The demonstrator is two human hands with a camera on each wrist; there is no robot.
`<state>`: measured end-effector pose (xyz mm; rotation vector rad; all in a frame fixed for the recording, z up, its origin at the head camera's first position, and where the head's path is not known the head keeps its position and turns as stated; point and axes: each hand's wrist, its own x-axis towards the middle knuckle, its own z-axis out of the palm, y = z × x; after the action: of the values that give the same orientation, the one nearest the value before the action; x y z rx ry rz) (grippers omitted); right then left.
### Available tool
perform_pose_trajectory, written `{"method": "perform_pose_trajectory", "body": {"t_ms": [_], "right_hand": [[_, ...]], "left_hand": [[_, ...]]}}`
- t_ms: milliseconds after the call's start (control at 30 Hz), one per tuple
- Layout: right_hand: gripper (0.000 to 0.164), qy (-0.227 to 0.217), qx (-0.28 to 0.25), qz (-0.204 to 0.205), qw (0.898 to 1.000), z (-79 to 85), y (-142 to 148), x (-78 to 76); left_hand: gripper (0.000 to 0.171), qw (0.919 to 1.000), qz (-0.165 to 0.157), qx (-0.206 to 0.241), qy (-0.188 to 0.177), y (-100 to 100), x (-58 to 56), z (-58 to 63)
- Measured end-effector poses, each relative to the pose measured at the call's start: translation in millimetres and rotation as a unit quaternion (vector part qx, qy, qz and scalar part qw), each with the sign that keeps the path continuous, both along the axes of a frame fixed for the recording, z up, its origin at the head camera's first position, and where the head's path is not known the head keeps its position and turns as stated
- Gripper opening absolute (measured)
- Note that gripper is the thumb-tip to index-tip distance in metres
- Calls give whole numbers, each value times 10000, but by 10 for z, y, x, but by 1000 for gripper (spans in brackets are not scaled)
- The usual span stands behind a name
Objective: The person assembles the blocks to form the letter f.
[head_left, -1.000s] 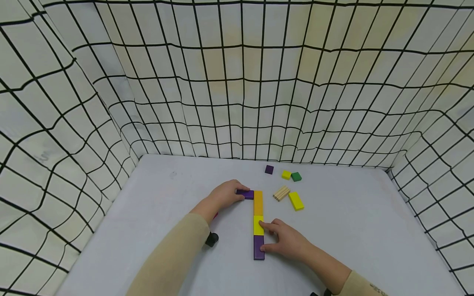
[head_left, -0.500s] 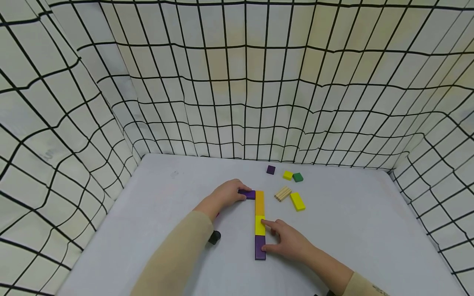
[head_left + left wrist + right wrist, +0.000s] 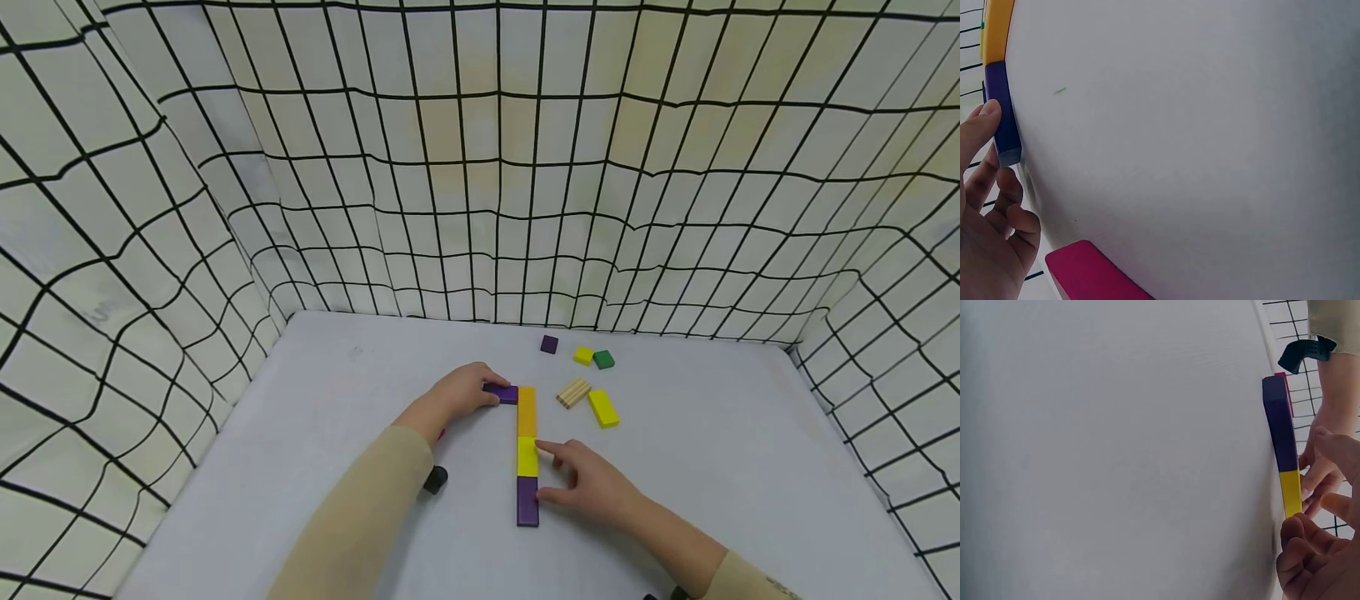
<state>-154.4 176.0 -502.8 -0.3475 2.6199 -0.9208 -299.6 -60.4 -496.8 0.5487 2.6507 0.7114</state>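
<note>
My left hand (image 3: pixel 456 393) pinches a small purple block (image 3: pixel 508 396) between thumb and fingers. That block lies crosswise, its end against the top of an orange block (image 3: pixel 527 410). Below the orange one, a yellow block (image 3: pixel 527 457) and a second purple block (image 3: pixel 527 503) continue a straight column, end to end. Beside the column on the right is my right hand (image 3: pixel 596 486), index finger extended by the yellow block and thumb by the lower purple one. In the left wrist view, a magenta block (image 3: pixel 1094 272) lies near the left hand; in the head view the left arm mostly hides it.
Right of the column lie a bundle of pale wooden sticks (image 3: pixel 573 392) and a loose yellow block (image 3: pixel 603 408). Farther back are small purple (image 3: pixel 549 344), yellow (image 3: pixel 583 356) and green (image 3: pixel 603 359) pieces. Black netting (image 3: pixel 495 212) over white walls surrounds the white table (image 3: pixel 300 400).
My right hand has drawn slightly away to the right, its thumb and index finger now at the column's edge instead of over the blocks. The left hand keeps its hold.
</note>
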Motion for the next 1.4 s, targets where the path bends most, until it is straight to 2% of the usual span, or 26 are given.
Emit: {"method": "perform_pose_trajectory", "body": {"t_ms": [200, 400, 600, 900, 1133, 1400], "right_hand": [[60, 350, -104, -1, 9993, 70, 88, -46], [50, 534, -6, -274, 9982, 146, 179, -158], [45, 779, 153, -249, 9965, 226, 333, -349], [43, 745, -16, -194, 9970, 340, 596, -723], [45, 587, 2, -286, 9979, 302, 692, -922], [43, 597, 415, -66, 9973, 217, 733, -1133]], "left_hand": [[32, 9998, 36, 170, -89, -15, 7, 5], [32, 9988, 152, 389, -259, -27, 8, -4], [32, 9967, 252, 645, -427, -44, 12, -17], [33, 9948, 318, 807, -531, -56, -10, -52], [33, 9928, 421, 915, -645, -64, -17, -80], [33, 9920, 436, 972, -677, -75, -12, -91]]}}
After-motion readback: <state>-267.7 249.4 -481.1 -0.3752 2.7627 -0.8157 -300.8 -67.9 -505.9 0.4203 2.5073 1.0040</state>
